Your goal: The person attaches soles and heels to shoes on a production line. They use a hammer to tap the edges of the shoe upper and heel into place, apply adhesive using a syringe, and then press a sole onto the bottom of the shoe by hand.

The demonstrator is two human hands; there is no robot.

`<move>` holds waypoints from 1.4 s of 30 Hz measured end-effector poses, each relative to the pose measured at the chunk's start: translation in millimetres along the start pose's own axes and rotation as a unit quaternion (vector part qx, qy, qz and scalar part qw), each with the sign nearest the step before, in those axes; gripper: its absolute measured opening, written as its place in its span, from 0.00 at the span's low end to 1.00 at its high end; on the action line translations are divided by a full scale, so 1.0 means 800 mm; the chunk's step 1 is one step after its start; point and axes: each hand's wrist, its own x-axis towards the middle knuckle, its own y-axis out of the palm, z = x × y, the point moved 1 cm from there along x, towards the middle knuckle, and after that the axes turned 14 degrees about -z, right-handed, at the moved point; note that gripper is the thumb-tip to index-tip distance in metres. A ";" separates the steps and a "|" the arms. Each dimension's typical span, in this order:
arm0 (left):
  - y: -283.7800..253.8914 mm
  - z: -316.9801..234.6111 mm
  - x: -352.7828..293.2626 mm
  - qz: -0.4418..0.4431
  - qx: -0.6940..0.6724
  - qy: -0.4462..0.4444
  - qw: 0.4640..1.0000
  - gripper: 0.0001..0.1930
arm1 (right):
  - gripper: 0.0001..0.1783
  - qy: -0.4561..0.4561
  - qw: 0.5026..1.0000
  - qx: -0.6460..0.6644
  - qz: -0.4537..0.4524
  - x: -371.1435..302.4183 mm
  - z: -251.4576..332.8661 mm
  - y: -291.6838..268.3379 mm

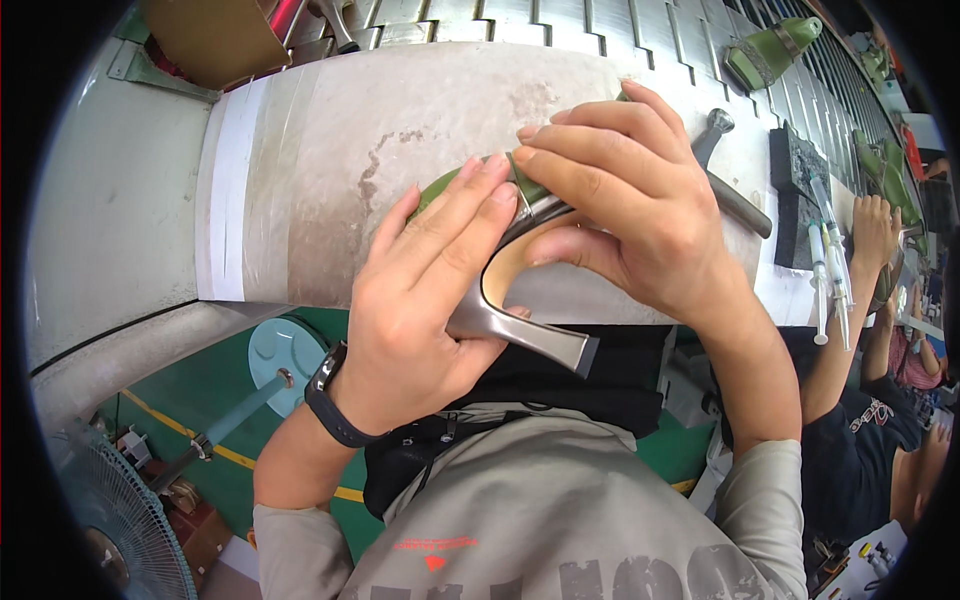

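Between my hands, above the workbench's near edge, is a high-heeled shoe (527, 219) with a shiny dark grey heel, a beige inner curve and green showing at the toe side. My left hand (425, 270) wraps the heel end, its fingers laid along the shoe and its thumb underneath. Over the far side curls my right hand (640, 190), fingertips pressing on the green part and thumb against the curve. Both hands cover much of the shoe. Right of my right hand lies a hammer (740, 205), its head pointing away from me.
A slatted metal conveyor (560, 20) runs behind the pale workbench (300, 180), carrying a green shoe last (770, 55). Black blocks (795, 190) and several syringes (828, 260) stand at right, near a co-worker's arm (850, 310). A fan (110, 520) stands lower left.
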 end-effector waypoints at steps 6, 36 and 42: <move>-0.002 -0.001 0.004 0.019 0.007 0.005 1.000 0.38 | 0.34 -0.018 1.000 0.008 -0.003 -0.004 -0.006 0.005; 0.019 0.004 -0.022 0.010 0.049 0.061 0.997 0.36 | 0.22 0.186 0.960 0.048 0.205 0.050 0.017 -0.028; 0.034 0.016 -0.017 -0.074 0.036 0.027 0.996 0.40 | 0.29 0.105 0.987 -0.017 0.116 0.028 0.017 -0.014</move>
